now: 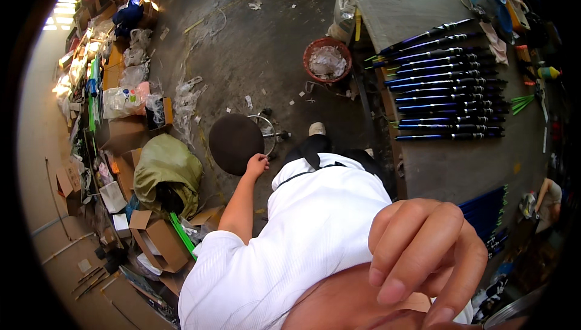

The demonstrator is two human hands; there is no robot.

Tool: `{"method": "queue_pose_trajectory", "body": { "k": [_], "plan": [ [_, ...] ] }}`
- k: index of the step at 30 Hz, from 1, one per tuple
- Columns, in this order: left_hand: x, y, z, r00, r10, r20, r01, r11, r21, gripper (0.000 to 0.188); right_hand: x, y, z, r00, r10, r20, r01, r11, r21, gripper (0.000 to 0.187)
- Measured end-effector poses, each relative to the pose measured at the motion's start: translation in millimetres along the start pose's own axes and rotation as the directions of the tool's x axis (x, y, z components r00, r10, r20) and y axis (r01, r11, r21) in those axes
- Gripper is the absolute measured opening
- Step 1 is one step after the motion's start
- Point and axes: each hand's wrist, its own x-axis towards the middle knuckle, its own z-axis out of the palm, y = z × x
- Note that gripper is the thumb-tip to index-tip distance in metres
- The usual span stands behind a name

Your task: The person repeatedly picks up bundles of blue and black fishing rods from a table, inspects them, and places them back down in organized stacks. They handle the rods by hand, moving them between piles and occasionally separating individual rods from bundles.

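My left hand [258, 165] is closed, its fingertips pinched together beside the rim of a round dark stool [236, 144]. Whether anything small sits between those fingers cannot be made out. Large and close to the view, my right hand [426, 257] is raised with its fingers loosely bent and a gap between them. Nothing shows in it. To my right, a row of blue and black fishing rods [451, 97] lies on the grey table [417, 172]. Another bundle of blue rods [484, 212] is partly hidden behind my right hand.
A red basket [327, 42] with crumpled plastic stands by the table. Along the left are cardboard boxes [158, 242], plastic bags [124, 101] and an olive cloth-covered heap [167, 169]. Scraps litter the concrete floor [266, 21]. Another person's arm [549, 195] shows at the far right.
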Motion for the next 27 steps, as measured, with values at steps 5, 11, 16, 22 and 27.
{"method": "queue_pose_trajectory", "body": {
  "k": [5,11,16,22,27],
  "plan": [
    [16,27,-41,0.999,-0.034,0.021,0.033,0.998,0.048,0.017,19,44,12,0.992,0.093,-0.087,-0.074,0.979,0.192,0.010],
    [52,46,-58,0.999,0.046,0.027,-0.047,0.998,0.052,0.015,45,76,13,0.988,0.101,-0.120,-0.071,0.972,0.226,0.015],
    [99,62,-37,0.981,0.147,0.125,-0.168,0.969,0.181,0.018,66,80,-4,0.975,0.175,-0.135,-0.134,0.953,0.272,0.022],
    [125,153,13,0.910,0.330,0.251,-0.376,0.912,0.163,0.019,92,76,-54,0.992,0.126,0.016,-0.126,0.955,0.268,0.027],
    [109,230,12,0.885,0.380,0.268,-0.456,0.822,0.341,0.018,96,93,-159,0.911,0.326,-0.253,-0.395,0.866,-0.308,0.028]
  ]
}}
